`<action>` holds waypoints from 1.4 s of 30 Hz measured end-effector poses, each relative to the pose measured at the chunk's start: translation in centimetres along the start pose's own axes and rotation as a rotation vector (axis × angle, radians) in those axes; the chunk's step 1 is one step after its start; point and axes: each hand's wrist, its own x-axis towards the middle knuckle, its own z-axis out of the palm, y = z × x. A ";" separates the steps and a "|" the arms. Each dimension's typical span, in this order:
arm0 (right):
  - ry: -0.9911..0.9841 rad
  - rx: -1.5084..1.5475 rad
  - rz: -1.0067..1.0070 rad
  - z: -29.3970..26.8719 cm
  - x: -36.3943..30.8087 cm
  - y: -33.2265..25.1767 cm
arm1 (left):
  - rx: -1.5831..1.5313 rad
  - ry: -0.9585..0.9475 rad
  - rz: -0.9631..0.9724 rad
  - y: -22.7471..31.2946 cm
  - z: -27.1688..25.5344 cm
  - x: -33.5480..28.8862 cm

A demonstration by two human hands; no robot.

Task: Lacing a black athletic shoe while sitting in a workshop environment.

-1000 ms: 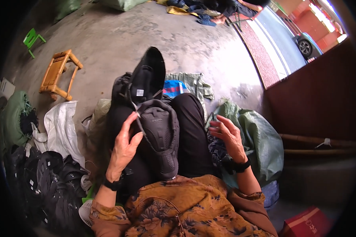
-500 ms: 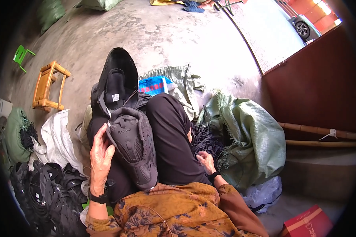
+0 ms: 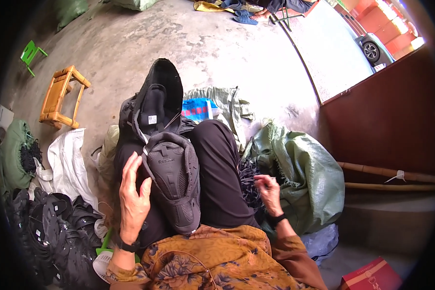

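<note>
A dark grey shoe upper (image 3: 171,179) lies across my lap, its toe end toward my waist. Behind it, a second black upper (image 3: 162,99) stands with its opening and a white label showing. My left hand (image 3: 134,205) is open at the left edge of the grey upper, fingers stretched up and thumb apart. To the right of my knee, my right hand (image 3: 269,195) is raised by a heap of dark shoelaces (image 3: 249,183). Its fingers are curled together; whatever they pinch, if anything, is too small to make out.
An open green woven sack (image 3: 309,179) stands at my right. Black shoe uppers (image 3: 58,232) are piled at lower left, below a white sack (image 3: 66,164). A bamboo stool (image 3: 63,96) stands farther left. Bamboo poles (image 3: 386,172) lie at right, and a person's foot (image 3: 262,14) shows far off.
My right hand has lifted from the laces and moved right, its fingers curling. The left hand stays beside the grey upper. The whole view has shifted slightly.
</note>
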 end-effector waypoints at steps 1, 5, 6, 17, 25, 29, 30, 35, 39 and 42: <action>-0.013 0.215 0.049 -2.2 0.8 -3.1 | 0.104 0.060 0.096 1.5 -0.2 0.2; -0.253 0.595 0.073 -10.0 2.4 -19.0 | -0.103 -0.104 0.416 6.0 -1.1 1.0; -0.342 0.609 -0.024 -10.9 2.6 -21.7 | -0.272 -0.164 0.425 7.8 -1.1 1.2; -0.702 0.827 -0.075 -7.5 4.6 -29.3 | -1.360 -0.059 0.025 2.7 -11.1 -1.5; -0.671 0.457 -0.590 -3.3 4.0 -35.5 | -0.791 -0.335 0.117 6.3 -6.5 -2.8; -0.647 0.572 -0.283 -4.5 3.9 -35.3 | -1.108 -0.476 -0.117 5.8 -8.3 -3.5; -0.740 0.573 -0.223 -4.9 3.9 -34.3 | -1.272 -0.363 -0.142 5.1 -9.4 -3.9; -0.881 0.751 0.002 -9.0 4.5 -22.7 | -1.659 0.473 -0.201 -7.2 -19.1 -4.5; -0.485 1.480 -0.142 -13.2 4.4 -8.7 | -1.522 0.713 -0.166 -22.7 -31.6 -9.5; -0.291 1.654 -0.135 -17.1 4.1 -9.0 | -1.406 0.976 -0.319 -26.8 -33.9 -10.1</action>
